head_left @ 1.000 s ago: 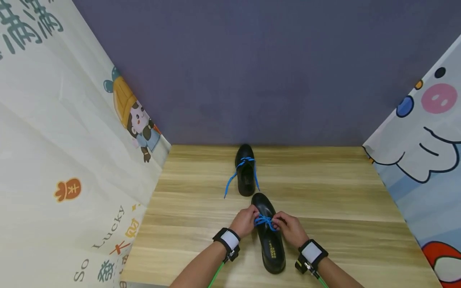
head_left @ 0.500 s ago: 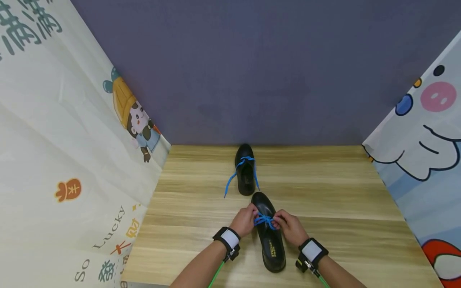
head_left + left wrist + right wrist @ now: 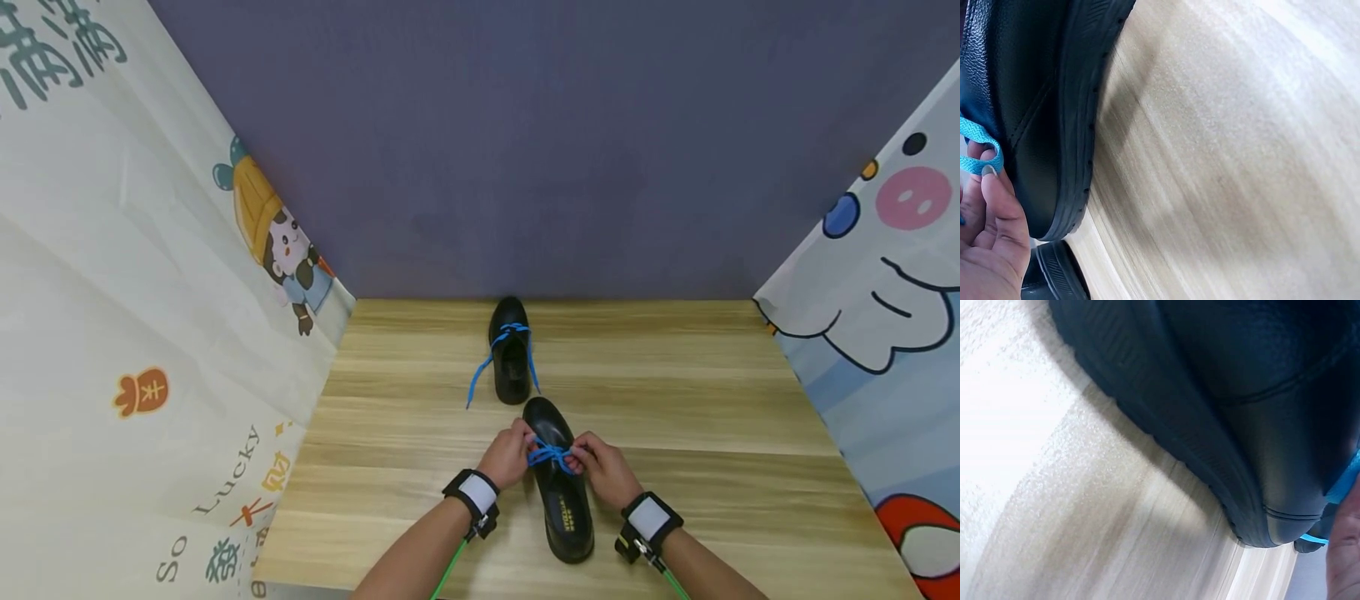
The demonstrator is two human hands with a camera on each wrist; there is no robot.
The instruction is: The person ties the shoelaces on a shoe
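A black leather shoe [image 3: 567,529] lies near the front of the wooden tabletop, toe pointing away and slightly left. Across its top a blue shoelace [image 3: 552,455] is tied in a bow. My left hand [image 3: 505,457] pinches a loop of the lace at the shoe's left side; the left wrist view shows that loop [image 3: 996,153] between thumb and fingers. On the opposite side my right hand [image 3: 609,473] pinches the lace close to the knot. In the right wrist view only an edge of that hand [image 3: 1344,550] shows, and its fingertips are out of frame.
Behind it a second black shoe [image 3: 512,379] stands close to the front shoe's toe, its blue lace ends [image 3: 480,382] hanging loose on both sides. A dark grey panel [image 3: 480,150] rises at the table's back. Printed cloths [image 3: 187,275] flank the table [image 3: 675,375].
Both hands keep their hold on the lace, with hardly any movement. The whole scene shifts slightly upward in the head view.
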